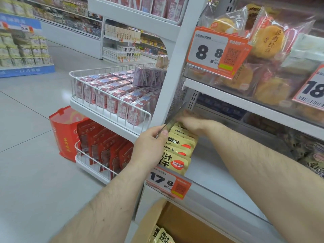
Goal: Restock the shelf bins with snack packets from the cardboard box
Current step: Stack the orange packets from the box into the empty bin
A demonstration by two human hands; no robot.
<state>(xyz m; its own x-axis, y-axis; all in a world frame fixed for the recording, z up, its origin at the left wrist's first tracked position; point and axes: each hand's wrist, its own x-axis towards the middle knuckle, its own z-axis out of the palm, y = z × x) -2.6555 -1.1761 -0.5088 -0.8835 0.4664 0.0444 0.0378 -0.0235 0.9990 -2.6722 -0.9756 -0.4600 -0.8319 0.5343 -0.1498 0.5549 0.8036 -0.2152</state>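
Head view of a shelf-restocking moment. We see the left hand [149,148] pinching, between thumb and curled fingers, the near edge of a clear plastic divider panel [172,119] that runs back into the shelf bin. The right hand [190,122] reaches past it and lies on the far end of a row of yellow-gold snack packets with black lettering and a red oval mark [177,152]; its fingers are blurred and partly hidden by the divider, so we cannot tell whether they grasp a packet or only press the row.

The row starts just right of the left hand's pinch and directly under the right hand. Its long axis runs from the shelf's front lip, by the white and orange price tag reading 17.8 [168,182], back towards the rear. The packets overlap like shingles, hard against the divider on their left. To the right of the row the white shelf bin floor [210,165] lies bare.

More packets of the same kind [161,235] lie in the open brown cardboard box [152,216], below both hands and nearer to us than the shelf. We judge the right hand, being free of the divider, the better placed to go down for them, while the left steadies the panel. The coming move turns on that drop: stock lies below and towards us, the bin's space right of the row.
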